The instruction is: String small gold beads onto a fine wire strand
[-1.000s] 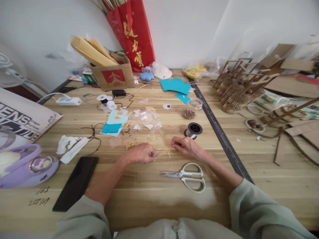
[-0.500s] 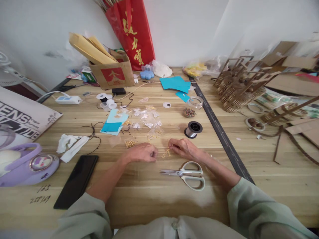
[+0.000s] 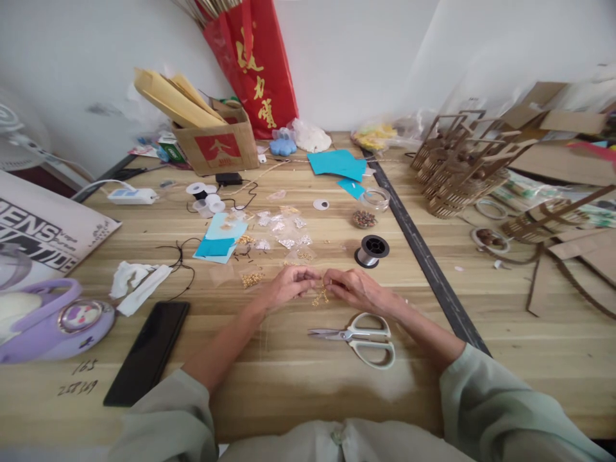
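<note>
L hand (image 3: 294,283) & R hand (image 3: 355,287) nearly together beyond scissors (image 3: 347,334), prob. steadying gold beads (image 3: 326,296); can't tell grip. Spool (image 3: 373,249) farther beyond scissors, prob. for easy reach.

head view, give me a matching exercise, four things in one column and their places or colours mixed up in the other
Column one
1. scissors
2. spool
3. phone
4. small gold cluster

Column two
A. lying flat, black all over
B. close by the fingertips of the right hand
C. white-handled, with metal blades
D. black-rimmed, wound with something silvery

Right pairs: 1-C, 2-D, 3-A, 4-B
</note>
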The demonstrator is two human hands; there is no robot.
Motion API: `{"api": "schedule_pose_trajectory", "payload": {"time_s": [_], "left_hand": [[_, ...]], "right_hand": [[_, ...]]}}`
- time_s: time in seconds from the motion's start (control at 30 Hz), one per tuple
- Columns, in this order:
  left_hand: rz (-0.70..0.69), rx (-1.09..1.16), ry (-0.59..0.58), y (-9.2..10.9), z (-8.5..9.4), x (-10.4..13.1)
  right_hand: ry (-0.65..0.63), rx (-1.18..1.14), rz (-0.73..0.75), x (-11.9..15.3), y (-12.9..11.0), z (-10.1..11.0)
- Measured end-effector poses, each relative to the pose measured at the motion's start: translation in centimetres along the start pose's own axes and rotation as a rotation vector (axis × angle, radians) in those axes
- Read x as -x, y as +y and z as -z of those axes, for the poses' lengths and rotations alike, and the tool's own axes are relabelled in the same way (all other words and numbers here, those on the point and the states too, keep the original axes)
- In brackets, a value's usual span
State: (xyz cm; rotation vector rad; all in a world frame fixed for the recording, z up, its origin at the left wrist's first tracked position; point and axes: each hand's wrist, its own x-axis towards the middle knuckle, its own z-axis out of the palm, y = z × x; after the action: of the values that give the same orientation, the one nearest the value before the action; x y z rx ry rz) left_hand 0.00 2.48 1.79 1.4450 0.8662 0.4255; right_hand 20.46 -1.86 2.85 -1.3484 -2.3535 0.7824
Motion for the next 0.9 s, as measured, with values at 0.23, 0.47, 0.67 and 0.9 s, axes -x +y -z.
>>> {"api": "schedule_pose_trajectory", "payload": {"time_s": [0.23,0.47,0.67,0.9], "left_hand": [[-0.003,-0.045,-0.060,0.1,-0.7,0.0],[-0.009,0.019,-0.016,-0.5,-1.2,-0.2],[-0.033,0.086,0.031,-0.4,-1.4,-0.1],[-0.066,0.147,0.113,-0.3,-1.1,0.0]], "right_hand": [[-0.003,-0.045,0.008,0.0,-0.3,0.2],[0.003,-0.122,-0.022,0.1,-0.5,0.1],[0.026,-0.230,-0.032,0.1,-0.5,0.0],[0.089,-0.266,-0.003,-0.2,0.7,-0.2]]}}
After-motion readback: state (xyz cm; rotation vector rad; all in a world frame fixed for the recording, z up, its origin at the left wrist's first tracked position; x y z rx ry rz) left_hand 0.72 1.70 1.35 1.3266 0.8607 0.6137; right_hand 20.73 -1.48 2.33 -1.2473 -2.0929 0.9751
